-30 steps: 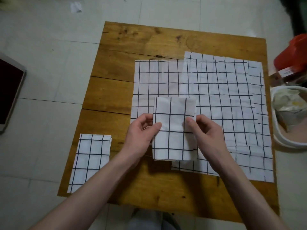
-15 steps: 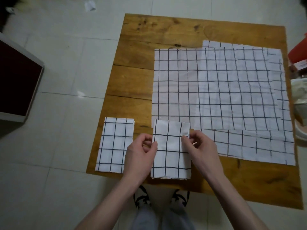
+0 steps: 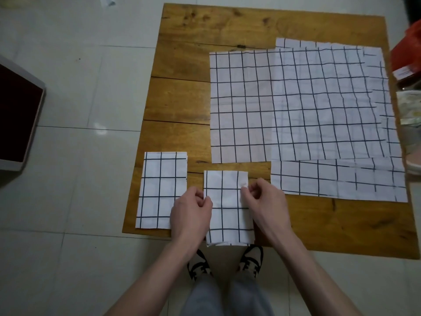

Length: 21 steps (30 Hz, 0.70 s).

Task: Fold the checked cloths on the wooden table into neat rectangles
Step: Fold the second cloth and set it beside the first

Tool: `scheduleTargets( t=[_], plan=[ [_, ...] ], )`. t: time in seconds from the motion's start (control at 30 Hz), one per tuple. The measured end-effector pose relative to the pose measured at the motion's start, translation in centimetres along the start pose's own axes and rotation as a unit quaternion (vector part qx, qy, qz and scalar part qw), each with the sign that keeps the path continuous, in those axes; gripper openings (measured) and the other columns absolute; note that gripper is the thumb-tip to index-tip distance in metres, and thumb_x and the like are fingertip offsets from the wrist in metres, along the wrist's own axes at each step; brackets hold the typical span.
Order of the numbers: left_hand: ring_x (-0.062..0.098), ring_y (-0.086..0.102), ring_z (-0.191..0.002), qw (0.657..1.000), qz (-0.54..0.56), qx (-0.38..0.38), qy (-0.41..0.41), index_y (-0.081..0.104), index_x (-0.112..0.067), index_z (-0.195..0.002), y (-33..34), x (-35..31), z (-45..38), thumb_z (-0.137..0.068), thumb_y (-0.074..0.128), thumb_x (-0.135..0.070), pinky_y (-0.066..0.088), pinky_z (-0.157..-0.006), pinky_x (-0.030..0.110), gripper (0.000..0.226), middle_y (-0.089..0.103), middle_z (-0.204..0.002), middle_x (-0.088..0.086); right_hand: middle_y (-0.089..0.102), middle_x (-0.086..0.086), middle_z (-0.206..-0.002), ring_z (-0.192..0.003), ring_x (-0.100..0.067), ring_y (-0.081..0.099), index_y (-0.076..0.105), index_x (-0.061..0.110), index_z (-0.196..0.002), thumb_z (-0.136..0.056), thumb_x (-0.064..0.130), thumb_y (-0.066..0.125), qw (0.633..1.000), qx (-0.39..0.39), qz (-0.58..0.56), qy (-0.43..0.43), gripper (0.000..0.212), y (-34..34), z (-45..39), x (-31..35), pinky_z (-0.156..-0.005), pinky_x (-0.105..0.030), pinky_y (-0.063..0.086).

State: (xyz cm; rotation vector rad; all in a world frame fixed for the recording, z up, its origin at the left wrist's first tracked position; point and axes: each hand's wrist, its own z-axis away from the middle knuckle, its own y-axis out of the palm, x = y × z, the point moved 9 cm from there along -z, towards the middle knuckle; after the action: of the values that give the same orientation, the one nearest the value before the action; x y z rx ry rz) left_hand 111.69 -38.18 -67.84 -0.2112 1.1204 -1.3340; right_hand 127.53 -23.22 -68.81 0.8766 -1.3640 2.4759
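Single head-worn view, steeply downward over the wooden table [image 3: 182, 101] from its near edge.

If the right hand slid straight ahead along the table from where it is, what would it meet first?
Probably the near edge of the unfolded cloths. The right hand, pinching the folded cloth, points away from the person, with only a short strip of bare table between. Depth is hard to judge.
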Motion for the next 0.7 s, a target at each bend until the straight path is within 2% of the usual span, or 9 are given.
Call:
scheduleTargets(
  t=[0.13, 0.2, 0.27, 0.37, 0.53, 0.7],
  plan=[
    [0.007, 0.056, -0.067, 1.000, -0.013, -0.017, 0.009, 0.061, -0.022, -0.094, -0.2, -0.5, -1.3, -0.100, 0.060, -0.028, 0.041, -0.055, 0.026, 0.009, 0.061, -0.073, -0.008, 0.064, 0.011, -0.073, -0.067, -0.003, 0.061, 0.066, 0.020, -0.091, -0.102, 0.034, 0.063, 0.999, -0.021, -0.022, -0.010, 0.018, -0.3, -1.0, 0.8, -0.056, -0.014, 0.046],
    [0.007, 0.056, -0.069, 0.999, -0.028, -0.031, 0.021, 0.060, -0.022, -0.095, -0.4, -1.1, -2.0, -0.100, 0.060, -0.029, 0.039, -0.054, 0.026, 0.009, 0.061, -0.077, -0.007, 0.065, 0.011, -0.075, -0.070, -0.005, 0.062, 0.067, 0.018, -0.093, -0.102, 0.034, 0.063, 0.999, -0.028, -0.027, -0.019, 0.018, -0.3, -1.8, 1.2, -0.064, -0.024, 0.055],
    [0.008, 0.056, -0.070, 0.998, -0.039, -0.041, 0.033, 0.060, -0.023, -0.095, -0.6, -1.6, -2.8, -0.100, 0.060, -0.029, 0.039, -0.054, 0.026, 0.008, 0.061, -0.078, -0.007, 0.065, 0.009, -0.075, -0.071, -0.006, 0.063, 0.067, 0.018, -0.093, -0.102, 0.033, 0.063, 0.999, -0.032, -0.032, -0.026, 0.018, -0.3, -2.7, 1.6, -0.067, -0.029, 0.057],
    [0.011, 0.058, -0.072, 0.997, -0.045, -0.047, 0.040, 0.062, -0.022, -0.096, -0.7, -2.1, -3.9, -0.098, 0.060, -0.030, 0.047, -0.059, 0.031, 0.008, 0.062, -0.078, -0.007, 0.064, 0.009, -0.074, -0.070, -0.006, 0.062, 0.067, 0.017, -0.093, -0.102, 0.032, 0.062, 0.998, -0.035, -0.035, -0.027, 0.018, -0.6, -3.7, 2.1, -0.065, -0.026, 0.053],
    [0.010, 0.058, -0.074, 0.996, -0.045, -0.049, 0.058, 0.062, -0.021, -0.101, -1.1, -2.4, -4.4, -0.097, 0.063, -0.027, 0.045, -0.059, 0.028, 0.007, 0.062, -0.082, -0.007, 0.064, 0.011, -0.075, -0.071, -0.007, 0.062, 0.067, 0.020, -0.093, -0.101, 0.032, 0.063, 0.999, -0.033, -0.029, -0.023, 0.015, -0.6, -4.3, 2.2, -0.066, -0.029, 0.055],
    [0.011, 0.057, -0.079, 0.994, -0.057, -0.045, 0.077, 0.061, -0.019, -0.110, -1.0, -2.8, -3.8, -0.098, 0.063, -0.024, 0.047, -0.062, 0.027, 0.013, 0.061, -0.088, -0.005, 0.064, 0.012, -0.076, -0.070, -0.004, 0.063, 0.066, 0.021, -0.095, -0.101, 0.030, 0.064, 0.999, -0.026, -0.013, -0.034, 0.011, -0.6, -3.9, 2.1, -0.062, -0.018, 0.050]
  ],
)
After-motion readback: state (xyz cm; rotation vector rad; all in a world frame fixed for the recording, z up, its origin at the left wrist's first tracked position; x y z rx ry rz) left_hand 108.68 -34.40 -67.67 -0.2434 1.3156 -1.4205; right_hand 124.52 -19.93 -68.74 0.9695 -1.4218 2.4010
